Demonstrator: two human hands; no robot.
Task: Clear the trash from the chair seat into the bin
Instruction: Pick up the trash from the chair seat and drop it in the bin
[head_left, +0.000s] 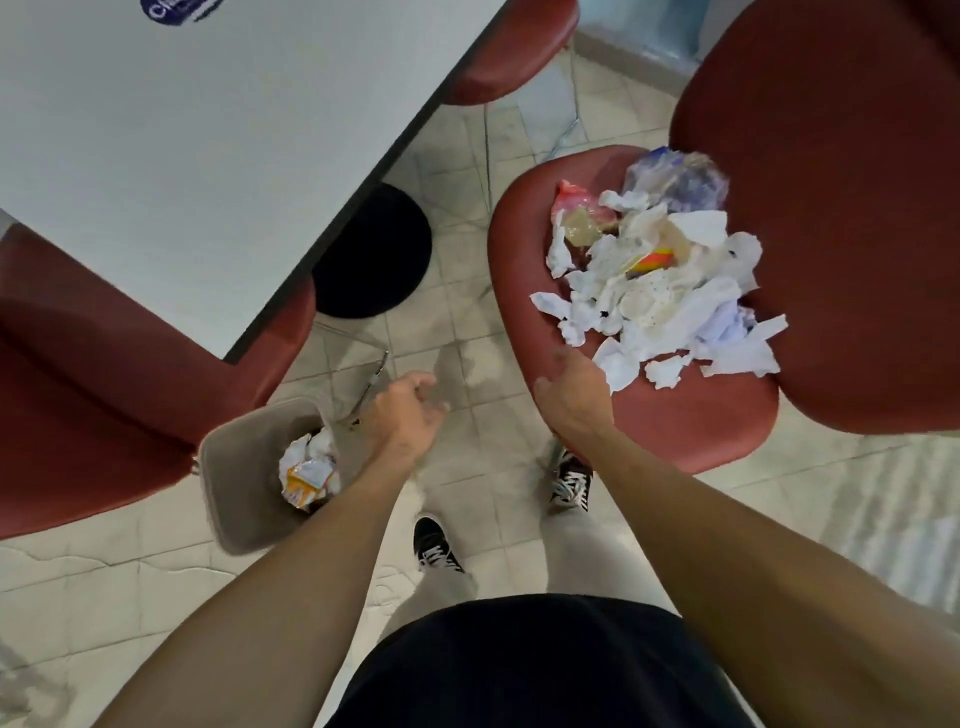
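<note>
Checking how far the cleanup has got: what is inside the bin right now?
The bin holds a few crumpled white papers and an orange-and-yellow wrapper, against its right wall. The rest of the inside wall shows bare. Anything beneath that clump is covered and cannot be seen.

A heap of crumpled paper and wrappers (660, 280) lies on the red chair seat (524, 270). The right hand (574, 395) reaches over the seat's front edge, fingers loose, just beside the nearest scraps. The left hand (408, 415) hangs empty above the floor, near the grey bin (234, 483), which holds a few crumpled wrappers (309, 470).
</note>
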